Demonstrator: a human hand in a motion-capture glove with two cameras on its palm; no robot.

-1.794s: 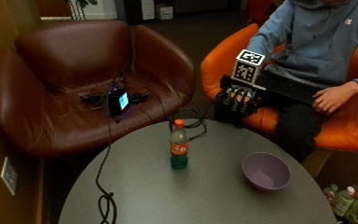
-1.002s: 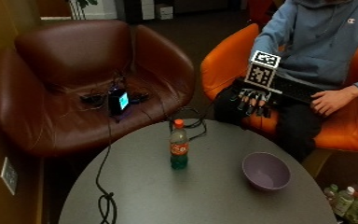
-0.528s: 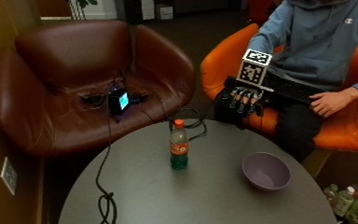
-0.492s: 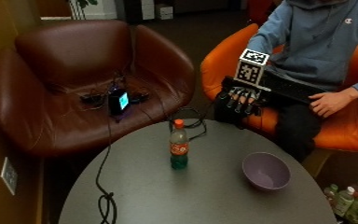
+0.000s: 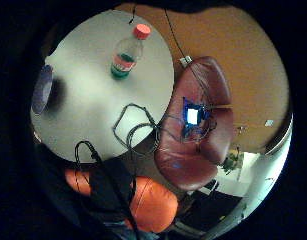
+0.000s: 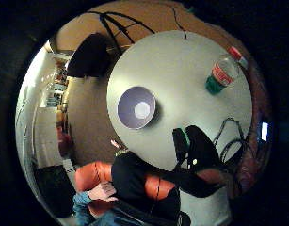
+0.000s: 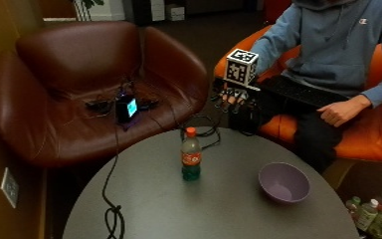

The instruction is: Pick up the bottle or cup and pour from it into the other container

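1. Brown armchair (image 7: pixel 78 94): one, left of the surface, with a small lit device (image 7: pixel 126 107) on its seat.
2. Surface (image 7: pixel 178 209): one round grey table; a black cable (image 7: pixel 111 214) trails across its left part.
3. Bottle (image 7: pixel 190 161): one, orange cap, upright near the middle of the surface, apart from the hand. In the little finger side palm view it stands alone on the surface (image 5: pixel 124 59).
4. Gloved right hand (image 7: pixel 234 97): raised off the surface, beyond its far edge and in front of the seated person, fingers hanging downward. Grip: fingers apart, relaxed, holding nothing.
5. Purple bowl (image 7: pixel 284 182): one, upright on the right part of the surface, well apart from the bottle; the thumb side palm view looks into it (image 6: pixel 136 108).
6. Bare hand (image 7: pixel 336 110): rests on the person's lap.
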